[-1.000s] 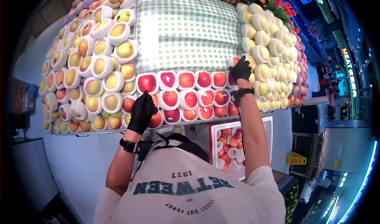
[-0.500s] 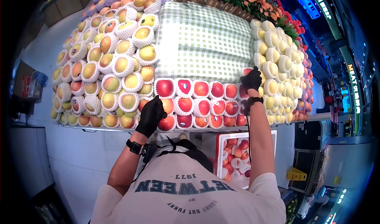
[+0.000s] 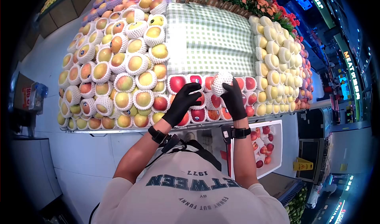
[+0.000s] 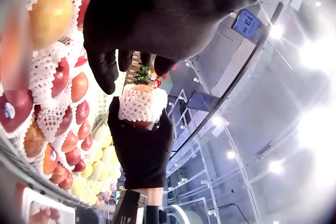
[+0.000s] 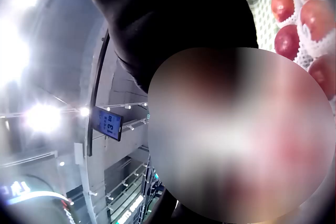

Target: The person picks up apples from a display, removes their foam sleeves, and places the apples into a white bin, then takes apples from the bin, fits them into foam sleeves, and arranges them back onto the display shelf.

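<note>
Right hand [image 3: 235, 102] grips netted fruit [image 3: 220, 84] — left hand [image 3: 181, 104] near.

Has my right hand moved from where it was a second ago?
Yes: your right hand has moved left and toward you, judged against the lower right corner of the checked cloth.

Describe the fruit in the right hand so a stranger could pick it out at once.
Find the green checked cloth, then the rows of red apples on its near side. Over those rows, the right hand grips the net-wrapped fruit. Unlike the apples, it is held up, its white foam net hiding most of it.
</note>
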Motion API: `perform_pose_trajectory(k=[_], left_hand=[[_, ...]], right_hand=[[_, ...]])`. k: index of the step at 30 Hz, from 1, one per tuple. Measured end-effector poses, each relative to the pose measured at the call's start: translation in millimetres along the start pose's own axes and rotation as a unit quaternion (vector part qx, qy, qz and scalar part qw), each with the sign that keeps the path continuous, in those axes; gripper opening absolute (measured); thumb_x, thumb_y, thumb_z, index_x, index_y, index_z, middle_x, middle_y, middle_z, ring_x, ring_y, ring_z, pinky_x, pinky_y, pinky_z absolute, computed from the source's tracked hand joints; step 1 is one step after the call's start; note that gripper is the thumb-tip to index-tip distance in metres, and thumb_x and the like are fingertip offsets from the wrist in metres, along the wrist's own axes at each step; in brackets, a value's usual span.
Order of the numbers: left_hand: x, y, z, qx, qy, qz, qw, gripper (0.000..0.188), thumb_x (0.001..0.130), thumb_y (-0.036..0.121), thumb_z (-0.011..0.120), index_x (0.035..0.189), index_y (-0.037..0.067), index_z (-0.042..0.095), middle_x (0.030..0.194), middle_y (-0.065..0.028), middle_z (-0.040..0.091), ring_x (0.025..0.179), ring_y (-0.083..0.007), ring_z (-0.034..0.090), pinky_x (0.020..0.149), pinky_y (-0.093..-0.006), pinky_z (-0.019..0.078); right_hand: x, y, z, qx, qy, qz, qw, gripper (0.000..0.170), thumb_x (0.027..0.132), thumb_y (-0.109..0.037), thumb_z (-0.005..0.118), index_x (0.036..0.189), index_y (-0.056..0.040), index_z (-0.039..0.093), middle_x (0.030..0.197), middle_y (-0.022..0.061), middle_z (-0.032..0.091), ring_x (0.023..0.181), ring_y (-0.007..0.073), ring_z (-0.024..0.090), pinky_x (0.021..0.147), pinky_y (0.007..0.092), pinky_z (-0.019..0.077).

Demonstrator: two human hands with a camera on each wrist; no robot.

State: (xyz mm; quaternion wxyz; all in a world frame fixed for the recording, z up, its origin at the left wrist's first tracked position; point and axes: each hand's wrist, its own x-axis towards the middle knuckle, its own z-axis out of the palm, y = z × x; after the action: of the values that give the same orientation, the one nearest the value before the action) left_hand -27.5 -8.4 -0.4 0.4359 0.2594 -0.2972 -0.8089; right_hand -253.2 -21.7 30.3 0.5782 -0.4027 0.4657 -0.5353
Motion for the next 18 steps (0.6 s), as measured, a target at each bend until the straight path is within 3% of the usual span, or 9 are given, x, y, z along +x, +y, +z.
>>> perform_pose_trajectory(k=[3,5,8,11,15,16,18], left_hand=[[3,-8,10,0.112,-0.006,0.074,0.991,0.067,0.082,0.006,0.071,0.139,0.007,0.036,0.142,-0.0081,0.039,0.122,-0.0212,0.048,0.099,-0.0350,0.0463],[3,-17,12,0.204,-0.014,0.115,0.972,0.078,0.082,0.006,0.071,0.146,0.009,0.027,0.144,-0.0078,0.037,0.127,-0.0230,0.044,0.101,-0.0354,0.0439],[6,-19,17,0.187,-0.044,0.180,0.965,0.076,0.082,0.007,0.072,0.144,0.007,0.029,0.139,-0.0088,0.042,0.126,-0.0215,0.046,0.101,-0.0357,0.0447],[2,-7,13,0.218,-0.021,0.161,0.962,0.070,0.084,0.008,0.070,0.142,0.005,0.031,0.134,-0.0096,0.048,0.121,-0.0206,0.050,0.099,-0.0355,0.0461],[-8,5,8,0.110,-0.055,0.099,0.987,0.062,0.091,0.013,0.062,0.142,-0.001,0.029,0.130,-0.0149,0.049,0.111,-0.0222,0.058,0.087,-0.0340,0.0550],[-9,7,7,0.096,-0.040,0.083,0.991,0.062,0.092,0.015,0.060,0.142,-0.002,0.027,0.130,-0.0156,0.049,0.110,-0.0226,0.058,0.087,-0.0347,0.0551],[-13,9,6,0.069,-0.008,0.051,0.996,0.062,0.095,0.018,0.057,0.143,-0.003,0.024,0.129,-0.0168,0.048,0.110,-0.0233,0.058,0.087,-0.0359,0.0554]], right_hand=[[-16,-3,23,0.069,-0.002,0.014,0.998,0.049,0.086,-0.013,0.060,0.132,-0.0055,0.045,0.118,0.0051,0.058,0.104,0.0149,0.058,0.081,0.0255,0.0499],[-22,-1,34,0.017,0.019,0.011,1.000,0.052,0.087,-0.016,0.063,0.133,-0.0029,0.042,0.118,0.0067,0.057,0.106,0.0152,0.057,0.082,0.0273,0.0501],[-33,1,52,-0.062,0.054,0.003,0.997,0.058,0.087,-0.018,0.067,0.135,0.0000,0.038,0.122,0.0094,0.054,0.108,0.0162,0.056,0.086,0.0300,0.0500],[-44,-2,66,-0.123,0.037,-0.047,0.991,0.059,0.086,-0.016,0.067,0.135,0.0001,0.038,0.126,0.0101,0.051,0.108,0.0172,0.057,0.088,0.0304,0.0496],[-51,-8,68,-0.193,0.028,-0.038,0.980,0.065,0.082,-0.009,0.071,0.137,-0.0012,0.037,0.128,0.0107,0.050,0.109,0.0186,0.056,0.087,0.0298,0.0507],[-51,-7,67,-0.189,0.032,-0.016,0.981,0.070,0.079,-0.007,0.073,0.138,-0.0031,0.036,0.129,0.0117,0.049,0.110,0.0188,0.056,0.085,0.0290,0.0513],[-53,-6,69,-0.245,0.026,-0.057,0.968,0.072,0.078,-0.007,0.074,0.139,-0.0041,0.035,0.129,0.0123,0.049,0.111,0.0188,0.056,0.084,0.0286,0.0515]])
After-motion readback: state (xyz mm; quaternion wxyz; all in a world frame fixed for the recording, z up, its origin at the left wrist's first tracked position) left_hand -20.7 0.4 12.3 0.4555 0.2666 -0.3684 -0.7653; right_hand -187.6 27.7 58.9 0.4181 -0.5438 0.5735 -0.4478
